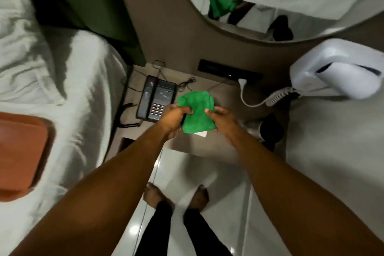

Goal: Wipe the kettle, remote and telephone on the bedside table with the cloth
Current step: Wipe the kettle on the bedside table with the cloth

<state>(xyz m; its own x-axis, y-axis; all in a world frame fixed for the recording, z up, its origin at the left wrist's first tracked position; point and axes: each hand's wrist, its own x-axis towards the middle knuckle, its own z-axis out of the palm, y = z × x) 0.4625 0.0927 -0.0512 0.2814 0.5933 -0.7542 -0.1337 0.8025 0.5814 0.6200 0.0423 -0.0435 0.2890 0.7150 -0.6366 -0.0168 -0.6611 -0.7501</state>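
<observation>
A folded green cloth is held above the bedside table by both hands. My left hand grips its left edge and my right hand grips its right edge. The black telephone lies on the table just left of the cloth, handset in its cradle. The kettle, with a metal body and black top, stands at the table's right edge beside my right wrist. A small white thing peeks out under the cloth; I cannot tell what it is. No remote is visible.
A white-sheeted bed with an orange tray lies to the left. A wall-mounted white hair dryer with a coiled cord hangs at the right above another white bed. Black cords trail behind the telephone. A mirror hangs above.
</observation>
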